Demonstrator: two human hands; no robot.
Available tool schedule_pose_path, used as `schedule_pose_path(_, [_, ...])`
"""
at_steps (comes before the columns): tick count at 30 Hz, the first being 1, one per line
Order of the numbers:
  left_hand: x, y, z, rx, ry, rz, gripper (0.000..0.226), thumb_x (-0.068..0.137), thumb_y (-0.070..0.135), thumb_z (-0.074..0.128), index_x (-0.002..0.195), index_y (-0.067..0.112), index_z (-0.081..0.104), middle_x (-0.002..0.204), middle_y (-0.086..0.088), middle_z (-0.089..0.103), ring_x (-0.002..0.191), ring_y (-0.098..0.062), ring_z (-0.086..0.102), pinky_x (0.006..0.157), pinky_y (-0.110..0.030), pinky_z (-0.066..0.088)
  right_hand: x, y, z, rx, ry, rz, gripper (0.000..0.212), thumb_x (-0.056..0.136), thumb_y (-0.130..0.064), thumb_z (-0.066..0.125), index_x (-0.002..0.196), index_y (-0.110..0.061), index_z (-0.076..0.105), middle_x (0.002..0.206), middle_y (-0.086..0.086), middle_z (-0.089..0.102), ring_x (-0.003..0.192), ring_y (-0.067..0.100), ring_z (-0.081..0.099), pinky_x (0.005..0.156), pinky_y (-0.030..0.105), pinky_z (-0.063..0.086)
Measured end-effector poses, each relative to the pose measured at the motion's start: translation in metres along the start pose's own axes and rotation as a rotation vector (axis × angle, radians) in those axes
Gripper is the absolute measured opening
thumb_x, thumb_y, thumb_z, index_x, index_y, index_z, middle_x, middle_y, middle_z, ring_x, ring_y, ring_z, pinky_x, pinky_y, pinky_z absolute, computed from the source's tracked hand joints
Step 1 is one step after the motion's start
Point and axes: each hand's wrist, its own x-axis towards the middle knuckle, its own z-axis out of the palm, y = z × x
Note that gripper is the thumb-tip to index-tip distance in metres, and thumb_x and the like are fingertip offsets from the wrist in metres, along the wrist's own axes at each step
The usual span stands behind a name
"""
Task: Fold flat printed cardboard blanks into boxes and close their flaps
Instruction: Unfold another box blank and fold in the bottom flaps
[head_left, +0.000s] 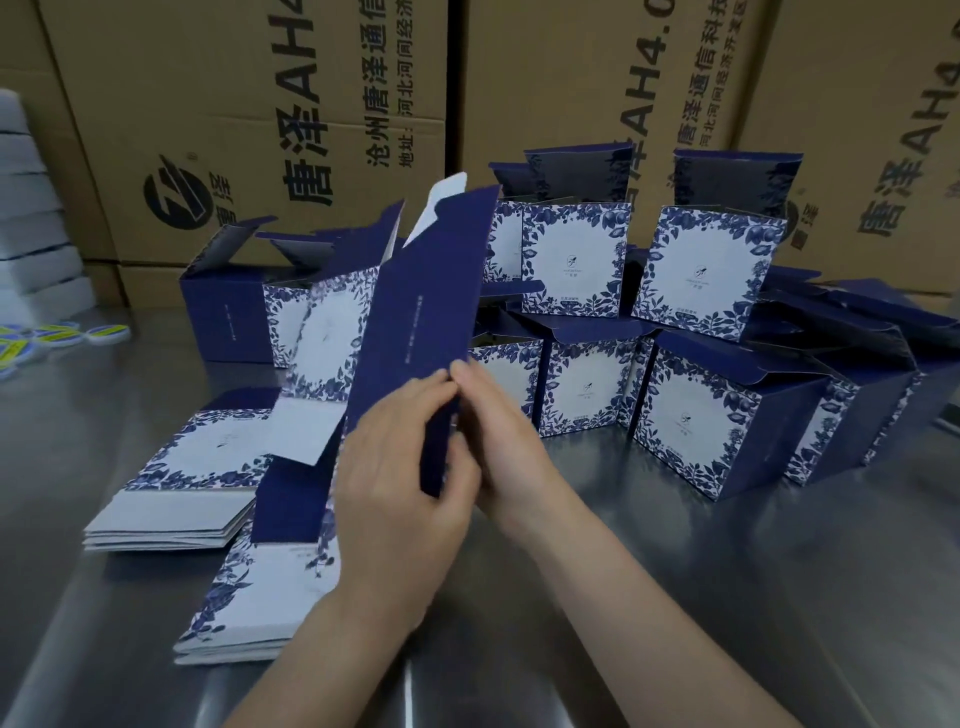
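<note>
A flat navy blank (421, 312) with blue floral print stands tilted upright above the steel table (675, 571). My left hand (400, 483) grips its lower edge, thumb and fingers curled round a bottom flap. My right hand (498, 441) pinches the same lower edge from the right side. Two stacks of flat blanks lie at the left: one further back (187, 488) and one nearer (260, 597). Several folded boxes (696, 415) with open top flaps stand behind and to the right, some stacked two high.
Large brown shipping cartons (291, 130) form a wall behind the table. White foam pieces (31, 208) are stacked at the far left. Small round yellow-and-white items (62, 335) lie on the table's left edge.
</note>
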Motion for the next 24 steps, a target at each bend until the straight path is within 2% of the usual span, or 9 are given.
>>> schedule_pose_path(2, [-0.001, 0.000, 0.000, -0.057, -0.122, -0.029, 0.039, 0.087, 0.018, 0.059, 0.124, 0.009, 0.061, 0.121, -0.002, 0.065, 0.115, -0.021, 0.062, 0.094, -0.047, 0.052, -0.001, 0.000, -0.009, 0.027, 0.021, -0.030, 0.030, 0.099, -0.019, 0.046, 0.087, -0.028, 0.071, 0.087, -0.005, 0.070, 0.086, 0.009, 0.066, 0.085, 0.028, 0.053])
schedule_pose_path(4, [-0.001, 0.000, -0.001, -0.132, -0.201, -0.064, 0.044, 0.087, 0.026, 0.054, 0.128, 0.012, 0.058, 0.126, 0.001, 0.062, 0.120, -0.015, 0.059, 0.098, -0.043, 0.050, -0.003, -0.005, -0.020, 0.013, 0.073, -0.068, 0.032, 0.099, -0.013, 0.045, 0.090, -0.026, 0.073, 0.090, -0.002, 0.073, 0.085, 0.012, 0.068, 0.078, 0.027, 0.055])
schedule_pose_path(8, [0.007, -0.010, -0.005, -0.110, -0.041, -0.122, 0.044, 0.086, 0.014, 0.054, 0.130, 0.006, 0.053, 0.137, -0.007, 0.054, 0.131, -0.021, 0.049, 0.110, -0.044, 0.040, -0.007, -0.025, -0.033, -0.080, 0.124, -0.165, 0.026, 0.097, -0.005, 0.047, 0.112, -0.010, 0.068, 0.111, 0.011, 0.072, 0.098, 0.023, 0.069, 0.087, 0.035, 0.057])
schedule_pose_path(13, [0.020, -0.033, -0.016, -0.074, 0.074, -0.477, 0.077, 0.080, 0.005, 0.066, 0.147, 0.012, 0.029, 0.156, -0.010, 0.023, 0.147, -0.018, 0.018, 0.118, -0.027, 0.018, -0.013, -0.043, -0.051, -0.265, 0.211, -0.268, 0.025, 0.095, 0.000, 0.053, 0.111, -0.014, 0.065, 0.099, -0.003, 0.075, 0.091, 0.010, 0.071, 0.073, 0.022, 0.056])
schedule_pose_path(15, [0.024, -0.042, -0.018, -0.149, 0.039, -0.634, 0.093, 0.079, 0.002, 0.071, 0.153, 0.018, 0.017, 0.157, -0.005, 0.019, 0.147, -0.015, 0.019, 0.120, -0.032, 0.019, -0.015, -0.048, -0.055, -0.302, 0.224, -0.303, 0.026, 0.095, 0.001, 0.053, 0.108, -0.018, 0.064, 0.095, -0.004, 0.076, 0.088, 0.009, 0.072, 0.071, 0.021, 0.056])
schedule_pose_path(18, [0.025, -0.049, -0.017, -0.298, -0.082, -0.741, 0.101, 0.081, -0.003, 0.067, 0.153, 0.033, 0.006, 0.156, 0.008, 0.026, 0.140, -0.007, 0.032, 0.111, -0.027, 0.030, -0.017, -0.054, -0.058, -0.352, 0.244, -0.356, 0.025, 0.096, -0.002, 0.054, 0.110, -0.021, 0.064, 0.097, -0.002, 0.076, 0.089, 0.012, 0.072, 0.070, 0.023, 0.057])
schedule_pose_path(20, [0.023, -0.053, -0.014, -0.288, -0.126, -0.758, 0.104, 0.081, -0.005, 0.065, 0.153, 0.040, 0.005, 0.156, 0.011, 0.028, 0.137, -0.008, 0.036, 0.106, -0.028, 0.036, -0.019, -0.056, -0.060, -0.382, 0.265, -0.389, 0.026, 0.097, -0.004, 0.054, 0.109, -0.024, 0.064, 0.097, -0.003, 0.076, 0.089, 0.011, 0.072, 0.071, 0.021, 0.056])
schedule_pose_path(22, [0.022, -0.053, -0.012, -0.262, -0.125, -0.753, 0.104, 0.081, -0.003, 0.066, 0.153, 0.040, 0.006, 0.158, 0.013, 0.026, 0.141, -0.008, 0.033, 0.113, -0.036, 0.036, -0.019, -0.056, -0.059, -0.423, 0.277, -0.420, 0.026, 0.098, -0.005, 0.053, 0.109, -0.026, 0.064, 0.098, -0.007, 0.076, 0.091, 0.008, 0.071, 0.072, 0.018, 0.055])
schedule_pose_path(24, [0.021, -0.051, -0.011, -0.227, -0.107, -0.716, 0.102, 0.080, 0.001, 0.070, 0.155, 0.036, 0.009, 0.156, 0.021, 0.027, 0.141, 0.000, 0.030, 0.117, -0.034, 0.031, -0.020, -0.055, -0.056, -0.482, 0.290, -0.468, 0.028, 0.099, -0.005, 0.051, 0.109, -0.029, 0.064, 0.101, -0.012, 0.074, 0.096, 0.005, 0.070, 0.076, 0.016, 0.053])
